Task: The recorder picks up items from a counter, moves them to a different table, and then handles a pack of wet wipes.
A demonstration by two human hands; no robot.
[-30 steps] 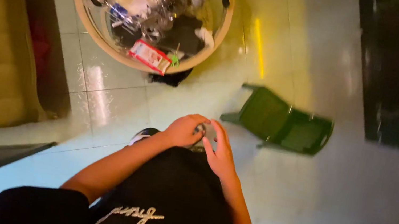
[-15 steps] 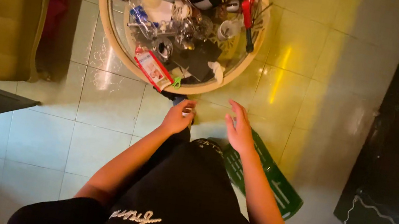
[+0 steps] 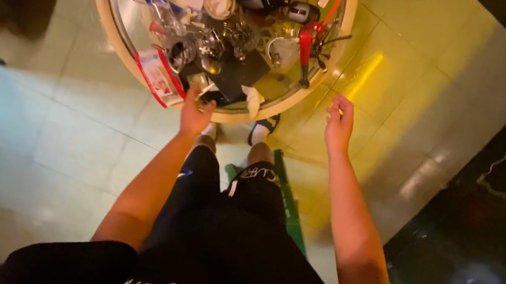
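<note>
The person is sitting low on a green stool (image 3: 287,202) before the round surface (image 3: 230,116). The left hand (image 3: 194,114) is resting open-fingered at its near rim beside a red-edged packet (image 3: 156,74); the right hand (image 3: 339,122) is hovering empty, grip open, off its right edge.

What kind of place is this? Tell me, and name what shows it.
Probably a room in a home: a tiled floor, a round table cluttered with cups and tools, and a small green chair under the person.

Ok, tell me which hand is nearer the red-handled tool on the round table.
Right. The right hand hangs just below and right of the red-handled tool, off the round table; the left hand is farther left.
</note>
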